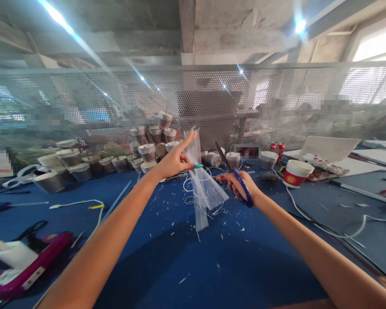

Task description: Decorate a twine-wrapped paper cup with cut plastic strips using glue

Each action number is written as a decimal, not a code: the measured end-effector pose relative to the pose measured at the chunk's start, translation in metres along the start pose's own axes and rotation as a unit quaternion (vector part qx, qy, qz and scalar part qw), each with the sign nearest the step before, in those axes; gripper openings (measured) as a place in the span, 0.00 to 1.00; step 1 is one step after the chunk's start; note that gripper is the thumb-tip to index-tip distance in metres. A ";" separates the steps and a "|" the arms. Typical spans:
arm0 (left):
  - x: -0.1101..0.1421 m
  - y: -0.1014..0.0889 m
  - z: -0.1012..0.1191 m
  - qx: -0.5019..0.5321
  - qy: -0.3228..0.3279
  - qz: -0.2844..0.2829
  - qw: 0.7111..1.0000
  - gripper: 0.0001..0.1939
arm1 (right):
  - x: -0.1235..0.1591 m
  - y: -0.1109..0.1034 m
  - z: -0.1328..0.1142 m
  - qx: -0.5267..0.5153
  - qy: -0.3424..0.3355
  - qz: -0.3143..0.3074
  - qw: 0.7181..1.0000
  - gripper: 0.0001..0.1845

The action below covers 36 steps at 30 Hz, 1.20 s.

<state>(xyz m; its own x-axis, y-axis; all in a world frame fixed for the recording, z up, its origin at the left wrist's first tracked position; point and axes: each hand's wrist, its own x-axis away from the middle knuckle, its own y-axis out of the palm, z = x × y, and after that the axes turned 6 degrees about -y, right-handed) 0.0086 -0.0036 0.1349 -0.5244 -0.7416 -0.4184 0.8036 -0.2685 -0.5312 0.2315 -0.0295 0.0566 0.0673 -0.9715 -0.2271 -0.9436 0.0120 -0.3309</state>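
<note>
My left hand (180,159) pinches a strip of sheer whitish fabric (201,189) between thumb and fingers, with one finger stretched upward. The material hangs in folds over the blue table and fans out toward the right. In my right hand (241,184) is a pair of scissors (225,156) with blue handles, its dark blades pointing up and to the left. The blades stand apart from the fabric, to its right. A small red thing also shows by the right fingers; what it is I cannot make out.
Stacked cups (147,152) line the back left, before a perforated metal screen (116,92). A red and white paper cup (296,174) and a red can (277,150) stand at right. A magenta power strip (35,266) lies front left. Cables and scraps cross the blue tabletop (180,266).
</note>
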 end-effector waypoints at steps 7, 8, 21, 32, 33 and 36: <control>-0.003 -0.005 -0.036 0.109 -0.018 0.083 0.990 0.37 | -0.005 -0.001 0.023 0.430 -0.059 0.006 0.901 0.14; -0.003 -0.004 -0.040 0.129 -0.029 0.089 0.987 0.33 | -0.005 0.001 0.025 0.443 -0.058 -0.008 0.895 0.15; 0.001 0.040 -0.092 0.452 -0.143 0.243 0.847 0.26 | -0.007 0.017 0.035 0.291 -0.238 -0.048 0.925 0.15; 0.011 0.085 -0.096 0.526 -0.191 0.227 0.797 0.19 | -0.001 0.026 0.011 -0.291 -0.009 0.026 0.956 0.23; 0.012 0.085 -0.096 0.538 -0.196 0.225 0.789 0.18 | -0.001 0.025 0.012 -0.307 0.008 0.039 0.951 0.22; 0.016 0.082 -0.099 0.577 -0.196 0.210 0.764 0.17 | -0.004 0.022 0.016 -0.327 0.057 0.071 0.941 0.20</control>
<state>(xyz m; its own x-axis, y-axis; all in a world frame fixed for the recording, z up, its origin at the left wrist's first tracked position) 0.0384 0.0231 0.0113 -0.2087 -0.9780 0.0000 0.7094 -0.1514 0.6883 0.2155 -0.0219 0.0354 -0.0748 -0.9906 -0.1143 -0.9405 0.0320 0.3382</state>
